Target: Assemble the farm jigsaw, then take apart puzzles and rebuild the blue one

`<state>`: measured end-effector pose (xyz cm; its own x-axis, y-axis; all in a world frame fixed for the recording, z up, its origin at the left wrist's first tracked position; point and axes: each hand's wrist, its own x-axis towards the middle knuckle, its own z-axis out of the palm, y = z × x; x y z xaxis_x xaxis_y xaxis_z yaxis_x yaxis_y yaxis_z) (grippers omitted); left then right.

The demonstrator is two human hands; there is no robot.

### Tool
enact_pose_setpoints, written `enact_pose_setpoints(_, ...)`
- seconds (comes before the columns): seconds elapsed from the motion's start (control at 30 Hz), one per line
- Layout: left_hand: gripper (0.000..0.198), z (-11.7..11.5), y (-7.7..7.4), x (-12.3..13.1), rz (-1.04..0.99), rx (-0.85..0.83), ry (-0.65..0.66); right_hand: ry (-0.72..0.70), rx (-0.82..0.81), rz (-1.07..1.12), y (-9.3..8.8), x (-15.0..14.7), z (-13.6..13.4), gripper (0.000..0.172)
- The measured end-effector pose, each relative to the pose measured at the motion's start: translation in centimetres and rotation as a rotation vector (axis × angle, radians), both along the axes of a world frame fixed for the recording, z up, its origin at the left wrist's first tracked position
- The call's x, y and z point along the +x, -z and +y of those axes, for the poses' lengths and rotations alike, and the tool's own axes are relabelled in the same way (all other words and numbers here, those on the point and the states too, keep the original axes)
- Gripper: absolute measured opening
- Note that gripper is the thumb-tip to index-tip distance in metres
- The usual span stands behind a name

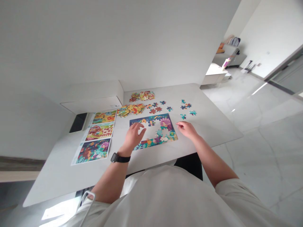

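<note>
A partly assembled jigsaw puzzle lies on the table, dark blue along its top edge, with an open gap through its middle. My left hand is over the puzzle's left side, thumb and fingers apart and nothing between them. Just beyond the puzzle's right edge is my right hand, its fingers loosely bent with a small gap and no piece visible in them. Loose teal and blue puzzle pieces lie above the right hand. More loose pieces, some reddish brown, sit behind the puzzle.
Piles of yellow and orange pieces lie at the back, with another pile behind. Printed picture sheets and a dark phone-like device are on the left. A white box stands against the wall.
</note>
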<state>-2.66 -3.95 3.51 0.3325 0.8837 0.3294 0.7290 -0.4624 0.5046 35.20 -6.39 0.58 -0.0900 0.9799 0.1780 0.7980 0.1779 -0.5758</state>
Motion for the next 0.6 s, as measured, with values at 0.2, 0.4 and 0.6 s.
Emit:
enact_pose_setpoints(0.2, 0.025, 2.3, -0.2, -5.4, -0.107, -0.071, -0.388, 0.048, 0.038, -0.063, 1.5, -1.2, 0.3, 0.027)
enact_pose_setpoints(0.4, 0.025, 3.3, 2.3, -7.4, -0.252, -0.167, -0.637, 0.078, 0.076, 0.003, 2.2, -1.6, 0.1, 0.027)
enact_pose_setpoints(0.6, 0.029, 3.7, 3.0, -7.7, -0.237, -0.193, -0.636, 0.146, 0.128, 0.094, 2.5, -0.4, 0.9, 0.027)
